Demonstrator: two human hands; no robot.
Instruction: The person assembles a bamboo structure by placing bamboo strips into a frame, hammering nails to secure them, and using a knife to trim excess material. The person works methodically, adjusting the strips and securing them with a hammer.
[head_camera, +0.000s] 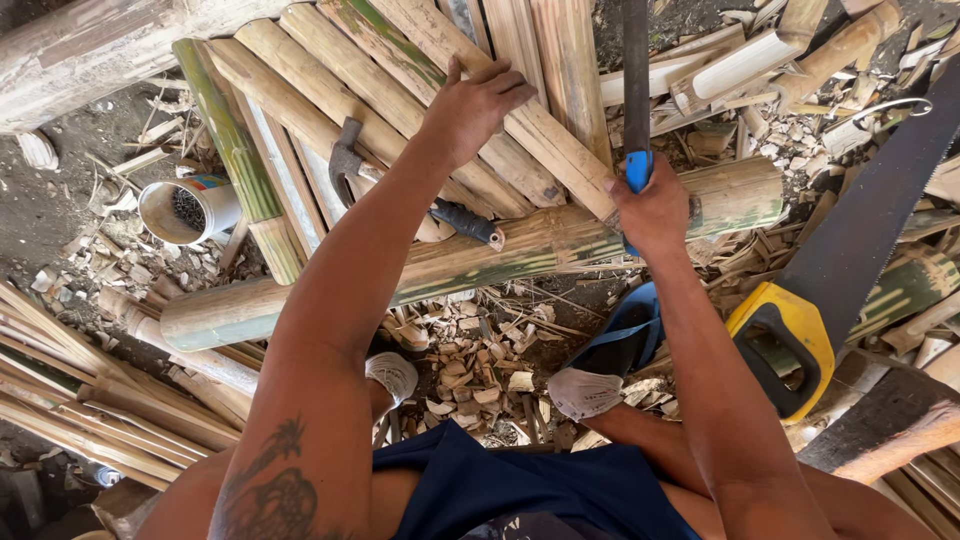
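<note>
My left hand (474, 104) lies flat on a split bamboo slat (520, 120), fingers spread, pressing it down among several other slats. My right hand (655, 208) is shut on the blue handle of a long dark blade (636, 70) that points up and away from me. Under both hands a thick round bamboo pole (300, 292) lies crosswise. A claw hammer (350, 160) with a black grip rests on the slats just left of my left forearm.
A hand saw (800, 330) with a yellow and black handle lies at the right. A white can (185, 210) of nails sits at the left. Bamboo chips litter the ground around my feet (585, 390). More bamboo strips are stacked at the lower left (80, 390).
</note>
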